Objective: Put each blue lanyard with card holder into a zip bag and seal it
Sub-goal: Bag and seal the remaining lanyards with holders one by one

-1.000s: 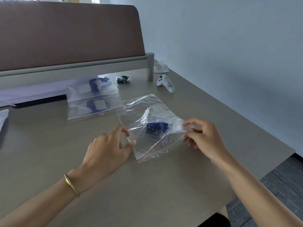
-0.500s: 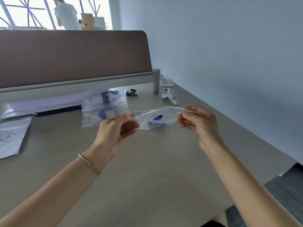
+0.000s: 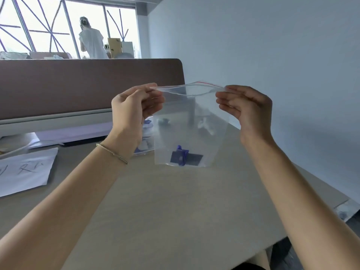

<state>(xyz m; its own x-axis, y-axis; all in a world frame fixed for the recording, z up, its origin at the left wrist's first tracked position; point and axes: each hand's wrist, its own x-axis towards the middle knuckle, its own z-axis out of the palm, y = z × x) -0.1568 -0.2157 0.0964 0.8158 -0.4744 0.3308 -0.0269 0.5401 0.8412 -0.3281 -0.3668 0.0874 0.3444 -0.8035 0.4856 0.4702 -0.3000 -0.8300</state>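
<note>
Zip bag (image 3: pixel 191 133) held upright above the surface (image 3: pixel 175 207); left hand (image 3: pixel 134 106) and right hand (image 3: pixel 245 106) pinch its top corners (mouth gaping). Blue lanyard with card holder (image 3: pixel 184 157) lies at the bag's bottom.

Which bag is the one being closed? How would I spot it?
Look above the beige table, between the left hand and right hand. The zip bag hangs there, pinched at its top corners, with a blue lanyard at the bottom. It alone is lifted off the table.

so I count one zip bag (image 3: pixel 191 121) held up, one blue lanyard with card holder (image 3: pixel 182 157) inside, two hands, left hand (image 3: pixel 134 108) and right hand (image 3: pixel 247 108), plus one sheet of paper (image 3: pixel 23 170) on the surface (image 3: pixel 175 211).
</note>
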